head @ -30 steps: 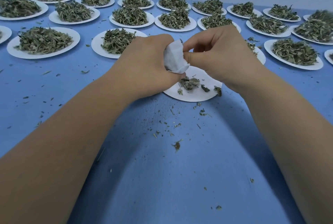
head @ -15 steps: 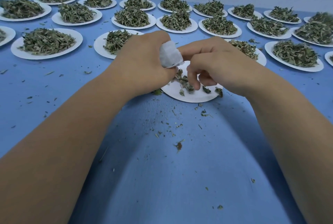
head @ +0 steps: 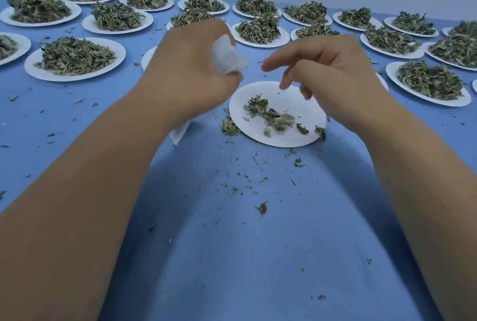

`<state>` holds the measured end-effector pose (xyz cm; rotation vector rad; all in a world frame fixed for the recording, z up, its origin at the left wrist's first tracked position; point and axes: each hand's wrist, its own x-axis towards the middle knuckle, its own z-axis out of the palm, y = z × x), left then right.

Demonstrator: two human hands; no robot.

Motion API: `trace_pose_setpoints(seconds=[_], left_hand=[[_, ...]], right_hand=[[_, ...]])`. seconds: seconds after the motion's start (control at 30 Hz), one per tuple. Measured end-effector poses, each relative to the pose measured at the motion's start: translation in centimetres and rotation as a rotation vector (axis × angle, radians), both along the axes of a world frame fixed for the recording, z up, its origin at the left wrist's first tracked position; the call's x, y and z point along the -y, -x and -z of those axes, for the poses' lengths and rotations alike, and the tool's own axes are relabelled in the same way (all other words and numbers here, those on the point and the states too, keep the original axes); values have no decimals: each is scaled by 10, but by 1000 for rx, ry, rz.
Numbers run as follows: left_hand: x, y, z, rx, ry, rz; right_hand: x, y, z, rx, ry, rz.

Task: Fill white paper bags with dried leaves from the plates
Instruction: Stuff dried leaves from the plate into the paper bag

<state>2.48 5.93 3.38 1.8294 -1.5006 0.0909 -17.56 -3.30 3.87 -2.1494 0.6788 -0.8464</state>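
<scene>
My left hand grips a small white paper bag, held above the table left of the near plate. That white plate carries only a few dried leaves near its middle and front. Just above the plate's right side hovers my right hand, fingers loosely curled and pointing left toward the bag, holding nothing that I can see. A gap separates it from the bag. Under my left wrist a flat white paper corner shows on the table.
Several white plates heaped with dried leaves, such as one at the left and one at the right, fill the far half of the blue table. Leaf crumbs lie scattered in front of the near plate.
My right hand has lifted off the plate's leaves and drawn back to the right, away from the bag. My left hand has raised the bag slightly.
</scene>
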Motion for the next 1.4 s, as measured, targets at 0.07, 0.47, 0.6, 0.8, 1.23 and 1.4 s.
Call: trace_pose_setpoints(seconds=[0.07, 0.47, 0.6, 0.8, 1.23, 1.4], left_hand=[[0, -6, -1, -34, 30, -10], [7, -15, 11, 14, -146, -77], [8, -14, 11, -10, -130, -96], [9, -17, 11, -11, -141, -86], [8, -12, 12, 18, -136, -74], [7, -4, 13, 71, -155, -39]], right_hand=[[5, 2, 6, -210, 118, 24], [-18, -30, 32, -583, 466, -110], [-27, -43, 30, -624, 591, -156], [-25, -45, 26, -699, 589, -297], [-24, -42, 31, -305, 471, -160], [-2, -12, 13, -294, 391, 35]])
